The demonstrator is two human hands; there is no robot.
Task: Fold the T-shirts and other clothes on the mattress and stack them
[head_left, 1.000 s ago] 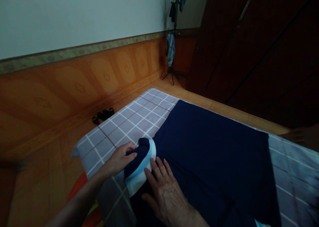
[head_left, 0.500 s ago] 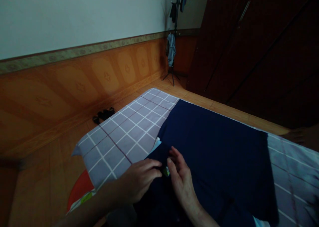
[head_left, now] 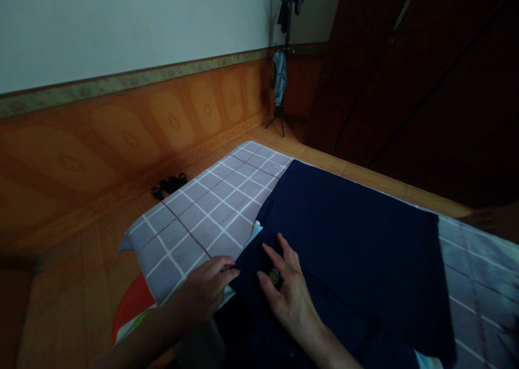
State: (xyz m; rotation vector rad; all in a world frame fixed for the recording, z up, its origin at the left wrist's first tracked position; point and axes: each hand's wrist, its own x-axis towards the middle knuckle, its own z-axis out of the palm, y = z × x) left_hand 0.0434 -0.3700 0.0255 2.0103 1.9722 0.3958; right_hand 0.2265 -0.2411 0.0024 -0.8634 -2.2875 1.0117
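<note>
A dark navy garment (head_left: 348,239) lies spread over a grey checked bedsheet (head_left: 190,217), with a bit of light blue edging (head_left: 255,229) showing at its left side. My left hand (head_left: 206,290) is closed at the garment's left edge, thumb and forefinger pinched on the cloth. My right hand (head_left: 290,288) rests on the garment with its fingers spread. Between its thumb and palm shows a small greenish print or patch (head_left: 274,276), partly covered, its details too dark to make out.
Dark footwear (head_left: 169,184) sits on the floor between bed and wall. A black coat stand (head_left: 287,39) with clothes is in the far corner, beside a dark wardrobe (head_left: 405,77). Something round and red (head_left: 132,304) shows below the bed's near left corner.
My left hand has moved left, away from the greenish patch, and now pinches the garment's edge. My right hand has shifted slightly left and its fingers have spread over the cloth.
</note>
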